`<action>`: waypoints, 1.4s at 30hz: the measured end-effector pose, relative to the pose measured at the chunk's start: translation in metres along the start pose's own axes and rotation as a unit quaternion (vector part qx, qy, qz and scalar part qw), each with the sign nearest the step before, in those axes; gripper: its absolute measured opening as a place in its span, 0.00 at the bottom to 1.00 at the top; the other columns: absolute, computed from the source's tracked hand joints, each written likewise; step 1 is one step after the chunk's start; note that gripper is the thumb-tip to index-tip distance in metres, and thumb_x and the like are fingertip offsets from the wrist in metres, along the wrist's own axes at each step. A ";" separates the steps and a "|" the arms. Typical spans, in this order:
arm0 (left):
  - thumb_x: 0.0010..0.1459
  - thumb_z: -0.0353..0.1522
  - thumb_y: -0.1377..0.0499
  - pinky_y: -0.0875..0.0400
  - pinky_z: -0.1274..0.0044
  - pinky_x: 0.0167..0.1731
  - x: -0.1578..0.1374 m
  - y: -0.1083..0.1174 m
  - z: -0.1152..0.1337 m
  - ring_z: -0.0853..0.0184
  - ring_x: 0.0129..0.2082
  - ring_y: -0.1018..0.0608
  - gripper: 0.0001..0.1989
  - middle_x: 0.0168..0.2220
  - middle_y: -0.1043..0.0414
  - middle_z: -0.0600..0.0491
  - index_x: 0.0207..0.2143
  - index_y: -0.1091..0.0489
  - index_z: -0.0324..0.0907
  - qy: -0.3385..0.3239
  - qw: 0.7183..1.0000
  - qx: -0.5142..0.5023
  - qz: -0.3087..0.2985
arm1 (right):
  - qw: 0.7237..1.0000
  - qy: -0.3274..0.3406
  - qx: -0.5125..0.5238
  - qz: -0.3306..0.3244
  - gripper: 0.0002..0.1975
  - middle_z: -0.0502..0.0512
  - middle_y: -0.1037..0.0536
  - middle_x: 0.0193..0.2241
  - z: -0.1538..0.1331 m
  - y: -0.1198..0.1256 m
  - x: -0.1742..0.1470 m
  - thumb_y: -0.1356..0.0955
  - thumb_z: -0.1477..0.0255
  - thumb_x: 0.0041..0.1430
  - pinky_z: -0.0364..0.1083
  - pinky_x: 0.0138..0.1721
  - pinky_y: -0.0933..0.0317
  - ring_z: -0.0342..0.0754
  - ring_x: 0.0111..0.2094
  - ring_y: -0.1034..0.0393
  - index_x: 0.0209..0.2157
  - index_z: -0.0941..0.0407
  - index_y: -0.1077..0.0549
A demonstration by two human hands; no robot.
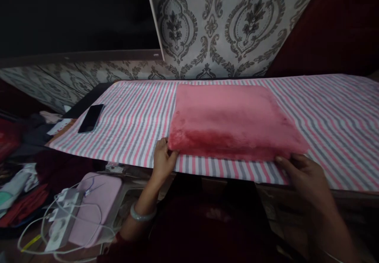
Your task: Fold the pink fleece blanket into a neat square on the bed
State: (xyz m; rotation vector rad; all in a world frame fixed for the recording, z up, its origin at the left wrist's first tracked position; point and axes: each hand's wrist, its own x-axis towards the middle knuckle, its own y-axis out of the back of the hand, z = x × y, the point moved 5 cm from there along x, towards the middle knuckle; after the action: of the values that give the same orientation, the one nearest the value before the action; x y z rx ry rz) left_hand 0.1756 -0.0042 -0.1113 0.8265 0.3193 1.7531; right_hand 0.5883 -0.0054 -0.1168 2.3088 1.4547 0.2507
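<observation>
A pink plush cushion (225, 113) lies flat on the striped cloth (133, 113), its nap darker red along the near edge. Whether there is filling inside I cannot tell. At its near left corner, my left hand (164, 158) is closed, with thumb and fingers gripping the edge. My right hand (306, 174) pinches the near edge close to the right corner, with its fingertips partly hidden by the fabric and the thumb.
A phone (91, 118) rests on the cloth at the left. Behind the table are a dark screen (77, 18) and patterned wallpaper (207, 30). Below left, a power strip (63, 219) with tangled white cables lies over a pink box (99, 203), near piled clothes (26, 192).
</observation>
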 end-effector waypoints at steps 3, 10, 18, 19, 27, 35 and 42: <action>0.62 0.36 0.45 0.32 0.67 0.46 0.006 0.013 -0.007 0.59 0.41 0.27 0.08 0.38 0.29 0.49 0.34 0.27 0.45 -0.011 0.999 -0.031 -0.004 | 0.999 -0.030 0.018 0.016 0.17 0.51 0.30 0.18 -0.001 0.011 0.004 0.28 0.54 0.30 0.46 0.23 0.45 0.48 0.23 0.39 0.20 0.52 0.30; 0.60 0.38 0.46 0.33 0.64 0.45 0.010 0.019 -0.018 0.55 0.41 0.26 0.10 0.38 0.24 0.46 0.33 0.27 0.46 -0.033 0.998 0.040 -0.048 | 1.000 0.020 0.005 -0.010 0.16 0.48 0.34 0.17 -0.007 0.018 0.005 0.28 0.55 0.32 0.47 0.29 0.39 0.49 0.25 0.38 0.19 0.51 0.32; 0.56 0.45 0.42 0.34 0.65 0.44 0.017 0.015 -0.012 0.56 0.36 0.27 0.13 0.34 0.24 0.49 0.34 0.24 0.47 0.011 0.999 0.001 -0.046 | 0.998 0.056 -0.024 -0.021 0.20 0.50 0.28 0.19 0.006 0.012 0.020 0.30 0.50 0.41 0.46 0.25 0.43 0.47 0.24 0.38 0.24 0.53 0.27; 0.55 0.44 0.42 0.34 0.65 0.42 0.019 0.014 -0.011 0.56 0.36 0.28 0.12 0.32 0.26 0.50 0.33 0.25 0.47 0.021 0.999 0.006 -0.044 | 0.997 0.061 -0.046 -0.015 0.20 0.49 0.32 0.17 0.008 0.010 0.024 0.30 0.50 0.41 0.45 0.23 0.46 0.46 0.22 0.41 0.21 0.53 0.29; 0.49 0.38 0.36 0.29 0.69 0.46 0.021 0.004 -0.007 0.58 0.44 0.24 0.14 0.40 0.24 0.49 0.39 0.23 0.44 0.088 0.981 -0.170 -0.033 | 0.995 0.095 0.004 0.023 0.15 0.49 0.28 0.21 0.021 -0.002 0.029 0.31 0.56 0.45 0.46 0.28 0.40 0.48 0.26 0.35 0.25 0.53 0.27; 0.47 0.39 0.30 0.25 0.70 0.44 0.033 0.005 -0.003 0.59 0.42 0.20 0.22 0.42 0.19 0.48 0.46 0.24 0.44 0.141 0.941 -0.301 -0.060 | 0.987 0.159 0.033 0.021 0.25 0.61 0.17 0.45 -0.009 0.003 0.035 0.29 0.60 0.45 0.53 0.52 0.34 0.59 0.48 0.26 0.45 0.57 0.21; 0.40 0.32 0.27 0.22 0.72 0.42 0.062 -0.002 0.014 0.57 0.45 0.19 0.28 0.42 0.19 0.48 0.47 0.24 0.43 0.158 0.916 -0.354 -0.098 | 0.986 0.118 0.119 0.022 0.22 0.60 0.16 0.45 -0.017 -0.007 0.052 0.28 0.59 0.48 0.54 0.52 0.31 0.61 0.49 0.24 0.43 0.57 0.18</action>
State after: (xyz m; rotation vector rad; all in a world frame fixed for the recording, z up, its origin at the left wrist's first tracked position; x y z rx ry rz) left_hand 0.1772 0.0506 -0.0796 -0.0155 -0.0383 1.6347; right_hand 0.5993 0.0481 -0.1079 2.5759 1.6254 0.3937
